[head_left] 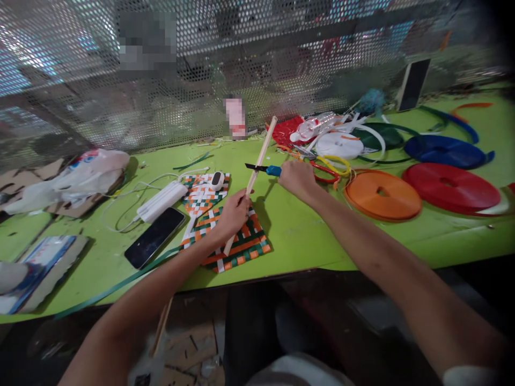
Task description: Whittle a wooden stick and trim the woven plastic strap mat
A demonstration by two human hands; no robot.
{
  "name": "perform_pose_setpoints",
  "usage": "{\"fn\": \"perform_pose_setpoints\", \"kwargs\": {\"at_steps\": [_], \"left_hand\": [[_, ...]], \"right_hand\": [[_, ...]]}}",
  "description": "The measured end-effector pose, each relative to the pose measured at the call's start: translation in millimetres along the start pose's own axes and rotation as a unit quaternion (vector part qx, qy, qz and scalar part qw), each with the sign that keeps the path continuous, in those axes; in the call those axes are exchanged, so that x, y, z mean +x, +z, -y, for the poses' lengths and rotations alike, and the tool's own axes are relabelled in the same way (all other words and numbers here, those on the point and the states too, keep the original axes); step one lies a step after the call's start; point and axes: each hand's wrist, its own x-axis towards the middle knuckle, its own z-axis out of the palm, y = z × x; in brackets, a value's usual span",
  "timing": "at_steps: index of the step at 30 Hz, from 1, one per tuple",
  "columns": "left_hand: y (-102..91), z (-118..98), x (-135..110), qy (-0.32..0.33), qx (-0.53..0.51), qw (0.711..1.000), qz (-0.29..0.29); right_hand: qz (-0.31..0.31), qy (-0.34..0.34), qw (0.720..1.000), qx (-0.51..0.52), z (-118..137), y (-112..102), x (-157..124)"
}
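My left hand (234, 215) is closed around a thin pale wooden stick (265, 143), which slants up and away from me. In my right hand (298, 178) is a utility knife (273, 170) with a blue handle. Its dark blade crosses the stick a little above my left hand; I cannot tell how deep it sits. Below the stick lies a woven mat (255, 236) of orange, green and white strips. A second woven piece (201, 192) rests just behind it, with a small white device (217, 180) on top.
A phone (155, 237) and a white power bank (161, 201) with a cable lie left. On the right are coils of orange (382, 194), red (450, 187) and blue strip (444, 151), plus scissors (325, 172). Perforated metal mesh (181, 107) stands behind the green table (306, 236).
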Motion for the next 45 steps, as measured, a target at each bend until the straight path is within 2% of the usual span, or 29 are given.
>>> {"fn": "perform_pose_setpoints", "kwargs": {"at_steps": [3,5,7,9,10,12,14,18,21,25,27,37,45], "left_hand": [[0.5,-5.0,-1.0,-0.023,-0.013,0.999,0.018],[1.2,-8.3,-5.6,-0.040,-0.024,0.999,0.008],[2.5,-11.1,-13.2,-0.064,-0.039,0.997,0.013],[4.1,-13.0,-20.0,-0.077,-0.056,0.995,0.041],[4.7,-13.6,-21.4,-0.076,-0.064,0.993,0.059],[4.8,-14.0,-19.2,-0.061,-0.072,0.993,0.070],[2.9,-12.7,-12.0,-0.061,-0.075,0.994,0.045],[-3.3,-8.4,-1.2,-0.079,-0.077,0.994,0.019],[-4.8,-9.4,-3.1,-0.064,-0.063,0.996,0.029],[-2.9,-13.2,-9.0,-0.027,-0.028,0.999,0.028],[-2.1,-13.5,-10.7,-0.016,-0.020,0.999,0.025],[4.1,-17.0,-2.6,-0.033,-0.058,0.997,0.024],[9.1,-14.8,10.0,-0.040,-0.073,0.996,0.006]], "right_hand": [[-0.012,-0.003,1.000,-0.005,-1.3,-1.0,3.7],[-0.016,0.000,1.000,-0.007,-11.3,-2.4,7.6],[-0.021,0.047,0.999,-0.010,-32.2,-4.8,12.0],[-0.016,0.154,0.988,-0.012,-58.0,-8.2,15.1],[-0.028,0.184,0.982,-0.018,-68.8,-10.4,15.8],[-0.041,0.199,0.979,-0.014,-78.6,-15.7,15.6],[-0.061,0.177,0.982,0.006,-70.0,-21.4,14.3],[-0.071,0.106,0.991,0.042,-30.3,-27.1,10.3],[-0.045,0.058,0.996,0.052,-14.5,-23.2,4.9],[0.015,0.002,0.999,0.045,-10.1,-15.2,-1.5],[0.023,-0.003,0.999,0.035,-9.2,-13.3,-2.0],[-0.040,0.011,0.999,0.009,-18.2,-12.1,13.4],[-0.033,0.012,0.999,-0.002,-11.8,-12.2,21.9]]}}
